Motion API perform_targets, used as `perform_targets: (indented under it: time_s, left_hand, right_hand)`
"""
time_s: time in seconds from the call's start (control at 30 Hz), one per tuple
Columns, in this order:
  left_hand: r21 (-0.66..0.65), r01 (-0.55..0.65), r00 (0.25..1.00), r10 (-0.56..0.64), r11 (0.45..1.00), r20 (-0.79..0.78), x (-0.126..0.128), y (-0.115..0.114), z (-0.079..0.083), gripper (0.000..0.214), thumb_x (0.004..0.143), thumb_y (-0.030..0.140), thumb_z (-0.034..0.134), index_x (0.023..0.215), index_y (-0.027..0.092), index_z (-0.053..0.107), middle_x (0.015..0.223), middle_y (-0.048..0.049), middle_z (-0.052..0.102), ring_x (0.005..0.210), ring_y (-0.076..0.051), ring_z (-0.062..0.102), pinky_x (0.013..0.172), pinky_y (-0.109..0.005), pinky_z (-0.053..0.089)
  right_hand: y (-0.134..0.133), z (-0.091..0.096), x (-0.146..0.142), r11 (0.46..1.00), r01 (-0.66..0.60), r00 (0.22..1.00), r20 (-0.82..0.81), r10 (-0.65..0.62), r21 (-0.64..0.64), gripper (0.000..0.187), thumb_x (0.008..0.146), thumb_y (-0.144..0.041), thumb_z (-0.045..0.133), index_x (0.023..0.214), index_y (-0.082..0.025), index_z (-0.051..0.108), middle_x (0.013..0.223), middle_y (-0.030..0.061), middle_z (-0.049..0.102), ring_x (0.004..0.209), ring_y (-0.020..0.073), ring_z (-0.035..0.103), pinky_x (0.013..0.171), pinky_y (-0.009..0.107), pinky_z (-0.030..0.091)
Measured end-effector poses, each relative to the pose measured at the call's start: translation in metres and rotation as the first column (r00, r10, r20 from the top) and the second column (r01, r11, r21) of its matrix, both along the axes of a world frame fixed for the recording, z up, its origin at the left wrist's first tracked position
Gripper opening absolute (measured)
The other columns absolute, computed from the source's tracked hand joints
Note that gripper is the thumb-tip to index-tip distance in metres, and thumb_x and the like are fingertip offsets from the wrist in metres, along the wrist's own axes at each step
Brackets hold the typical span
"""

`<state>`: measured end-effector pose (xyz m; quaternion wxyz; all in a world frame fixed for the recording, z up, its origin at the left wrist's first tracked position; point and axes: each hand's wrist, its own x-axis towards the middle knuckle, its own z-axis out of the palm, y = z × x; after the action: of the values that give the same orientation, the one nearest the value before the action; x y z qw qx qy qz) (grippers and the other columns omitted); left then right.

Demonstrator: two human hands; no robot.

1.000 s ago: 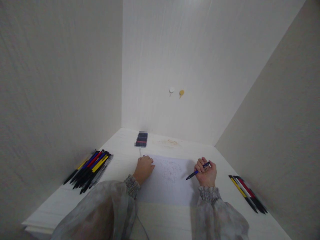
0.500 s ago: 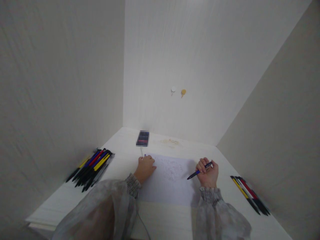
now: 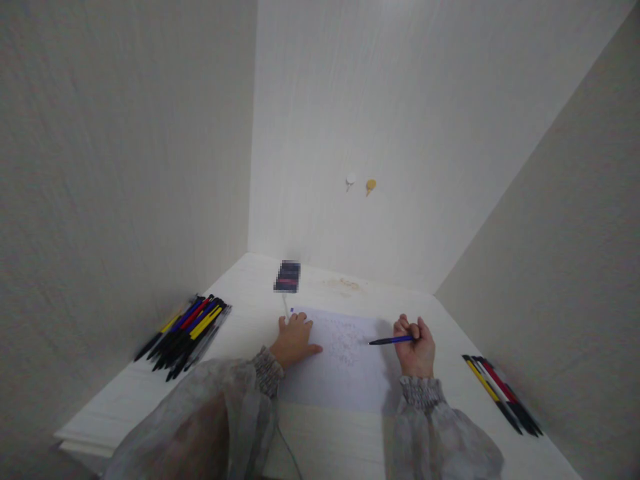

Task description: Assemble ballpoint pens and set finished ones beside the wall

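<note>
My left hand [image 3: 295, 340] lies on the left side of a white sheet of paper [image 3: 325, 393], fingers spread and nothing in them. Faint scribbled marks cover the middle of the sheet. Over the paper's right edge, my right hand [image 3: 416, 345] is turned palm up, its fingers curled around a blue pen [image 3: 393, 340]. The dark tip of that pen points left towards the marks; whether it touches the paper I cannot tell.
A pile of pens [image 3: 187, 337] in several colours lies on the table's left. A smaller row of pens [image 3: 501, 395] lies on the right. Behind the paper sits a blurred dark phone-like object [image 3: 287, 277] with a cable [image 3: 286, 305]. Two hooks [image 3: 371, 185] are on the back wall.
The blue pen has swung in my right hand from a slant to nearly level, its tip moving left and up. My left hand's fingers have spread, the thumb reaching further right.
</note>
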<state>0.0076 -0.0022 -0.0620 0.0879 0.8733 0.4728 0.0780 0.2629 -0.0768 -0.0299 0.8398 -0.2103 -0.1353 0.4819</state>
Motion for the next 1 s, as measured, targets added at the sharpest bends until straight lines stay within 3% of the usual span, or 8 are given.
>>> perform_targets:
  time_s: [0.07, 0.17, 0.3, 0.4, 0.5, 0.67, 0.8, 1.0]
  left_hand:
    - [0.001, -0.003, 1.000, 0.003, 1.000, -0.001, 0.000, -0.001, 0.000, 0.061, 0.063, 0.058, 0.049, 0.111, 0.020, 0.047, 0.121, -0.0135, 0.039, 0.111, -0.031, 0.032, 0.089, -0.054, 0.018]
    - [-0.017, -0.014, 1.000, 0.014, 1.000, -0.015, 0.001, -0.003, 0.003, 0.061, 0.064, 0.057, 0.050, 0.112, 0.019, 0.045, 0.122, -0.0138, 0.038, 0.111, -0.030, 0.031, 0.089, -0.054, 0.017]
    - [-0.021, -0.003, 1.000, 0.003, 1.000, -0.025, 0.000, -0.005, 0.006, 0.062, 0.065, 0.058, 0.048, 0.113, 0.019, 0.045, 0.121, -0.0139, 0.038, 0.111, -0.030, 0.032, 0.090, -0.053, 0.017]
    - [0.000, 0.004, 1.000, -0.004, 1.000, -0.011, -0.001, -0.005, 0.005, 0.061, 0.065, 0.057, 0.049, 0.112, 0.018, 0.045, 0.119, -0.0139, 0.040, 0.109, -0.030, 0.033, 0.089, -0.053, 0.017]
    - [0.010, 0.000, 1.000, 0.000, 1.000, -0.001, -0.001, -0.005, 0.004, 0.061, 0.065, 0.057, 0.049, 0.111, 0.018, 0.046, 0.117, -0.0138, 0.042, 0.108, -0.030, 0.034, 0.088, -0.054, 0.016]
    - [0.022, 0.003, 1.000, -0.003, 1.000, 0.008, 0.000, -0.005, 0.004, 0.058, 0.067, 0.058, 0.046, 0.109, 0.019, 0.047, 0.116, -0.0136, 0.042, 0.107, -0.029, 0.035, 0.088, -0.054, 0.017]
    - [0.026, -0.006, 1.000, 0.006, 1.000, 0.009, -0.001, -0.006, 0.004, 0.056, 0.068, 0.058, 0.045, 0.107, 0.019, 0.049, 0.115, -0.0135, 0.044, 0.106, -0.029, 0.036, 0.088, -0.054, 0.017]
    - [0.018, -0.015, 1.000, 0.015, 1.000, 0.000, 0.000, -0.007, 0.007, 0.059, 0.065, 0.058, 0.049, 0.108, 0.019, 0.048, 0.115, -0.0133, 0.043, 0.106, -0.029, 0.035, 0.088, -0.054, 0.016]
  right_hand:
    - [0.002, -0.002, -0.004, 0.997, -0.027, 0.999, 0.034, 0.029, -0.067, 0.035, 0.072, -0.041, 0.049, 0.046, -0.018, 0.044, 0.060, 0.0032, 0.057, 0.059, 0.0117, 0.056, 0.057, 0.028, 0.048]
    - [0.004, -0.005, -0.016, 0.989, -0.095, 0.976, 0.187, 0.115, -0.114, 0.040, 0.072, -0.054, 0.043, 0.063, -0.018, 0.056, 0.044, -0.0016, 0.050, 0.053, 0.0144, 0.055, 0.059, 0.034, 0.047]
    - [0.008, -0.010, -0.041, 0.980, -0.105, 0.880, 0.444, 0.172, -0.171, 0.022, 0.069, -0.038, 0.058, 0.074, -0.016, 0.059, 0.051, -0.0014, 0.056, 0.060, 0.0136, 0.057, 0.064, 0.029, 0.045]
    - [0.011, -0.015, -0.057, 0.982, -0.068, 0.790, 0.591, 0.161, -0.177, 0.013, 0.066, -0.029, 0.063, 0.064, -0.018, 0.055, 0.043, -0.0059, 0.049, 0.058, 0.0122, 0.055, 0.065, 0.026, 0.043]
    - [0.014, -0.018, -0.066, 0.971, -0.070, 0.742, 0.639, 0.205, -0.230, 0.016, 0.069, -0.033, 0.059, 0.065, -0.018, 0.055, 0.037, -0.0071, 0.043, 0.051, 0.0123, 0.053, 0.061, 0.026, 0.042]
    - [0.018, -0.021, -0.075, 0.947, -0.157, 0.627, 0.713, 0.314, -0.279, 0.022, 0.066, -0.033, 0.061, 0.079, -0.016, 0.058, 0.068, 0.0025, 0.061, 0.068, 0.0158, 0.057, 0.063, 0.027, 0.042]
    - [0.020, -0.026, -0.084, 0.957, -0.038, 0.512, 0.817, 0.266, -0.288, 0.017, 0.063, -0.029, 0.064, 0.064, -0.018, 0.052, 0.050, -0.0048, 0.051, 0.047, 0.0095, 0.047, 0.047, 0.021, 0.036]
    - [0.017, -0.027, -0.097, 0.942, -0.081, 0.358, 0.872, 0.333, -0.326, 0.024, 0.074, -0.039, 0.048, 0.083, -0.018, 0.056, 0.056, -0.0015, 0.056, 0.051, 0.0115, 0.051, 0.050, 0.024, 0.040]
